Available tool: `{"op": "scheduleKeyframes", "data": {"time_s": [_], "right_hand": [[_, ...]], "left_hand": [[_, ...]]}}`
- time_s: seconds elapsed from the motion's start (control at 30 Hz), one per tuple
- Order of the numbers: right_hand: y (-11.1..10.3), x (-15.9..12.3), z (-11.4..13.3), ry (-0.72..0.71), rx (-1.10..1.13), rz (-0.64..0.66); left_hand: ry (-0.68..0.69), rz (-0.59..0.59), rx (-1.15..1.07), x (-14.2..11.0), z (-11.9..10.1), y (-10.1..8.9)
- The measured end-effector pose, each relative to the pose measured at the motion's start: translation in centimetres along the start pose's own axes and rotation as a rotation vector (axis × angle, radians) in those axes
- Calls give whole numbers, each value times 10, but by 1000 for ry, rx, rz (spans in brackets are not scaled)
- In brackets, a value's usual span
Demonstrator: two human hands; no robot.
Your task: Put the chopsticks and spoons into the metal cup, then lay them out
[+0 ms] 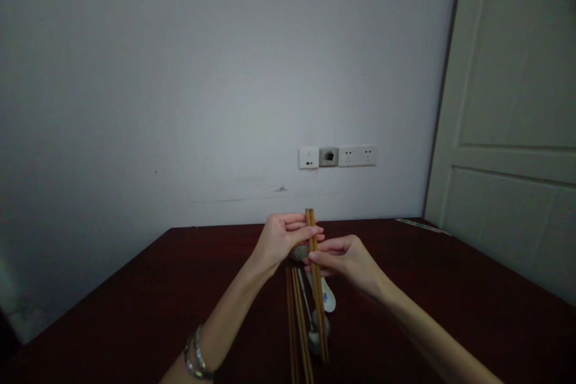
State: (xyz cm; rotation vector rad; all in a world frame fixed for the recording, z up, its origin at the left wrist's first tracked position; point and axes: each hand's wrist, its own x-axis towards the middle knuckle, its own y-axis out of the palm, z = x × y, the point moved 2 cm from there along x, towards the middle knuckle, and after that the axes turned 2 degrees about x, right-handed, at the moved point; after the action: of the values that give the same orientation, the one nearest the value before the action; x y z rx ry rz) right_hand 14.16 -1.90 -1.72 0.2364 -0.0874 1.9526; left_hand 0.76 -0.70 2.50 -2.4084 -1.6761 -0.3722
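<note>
Pinching one wooden chopstick pair (318, 300) in left hand (283, 236) and right hand (345, 257), with loose chopsticks (302, 324) and porcelain spoon (330, 300) lying untouched.

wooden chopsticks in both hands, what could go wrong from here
The pair of light-brown wooden chopsticks might tilt or slip apart: the left hand and right hand both pinch the upper part, leaving the long lower part free.

Those lower ends could knock the grey long-handled spoon, which they partly overlap in this view; the gap is unclear.

If dropped, they might hit the white spoon with a blue mark.
</note>
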Motion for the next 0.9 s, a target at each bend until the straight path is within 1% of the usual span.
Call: {"op": "scheduleKeyframes", "data": {"time_s": [0.1, 0.2, 0.4, 0.9], "right_hand": [[4, -7, 11, -13, -35, 19], [6, -10, 15, -14, -46, 19], [4, -7, 11, -11, -48, 12], [4, -6, 10, -20, -23, -1]], "left_hand": [[32, 12, -4, -8, -9, 2], [45, 22, 0, -11, -13, 3], [46, 16, 4, -9, -10, 3], [33, 10, 20, -7, -9, 3]]}}
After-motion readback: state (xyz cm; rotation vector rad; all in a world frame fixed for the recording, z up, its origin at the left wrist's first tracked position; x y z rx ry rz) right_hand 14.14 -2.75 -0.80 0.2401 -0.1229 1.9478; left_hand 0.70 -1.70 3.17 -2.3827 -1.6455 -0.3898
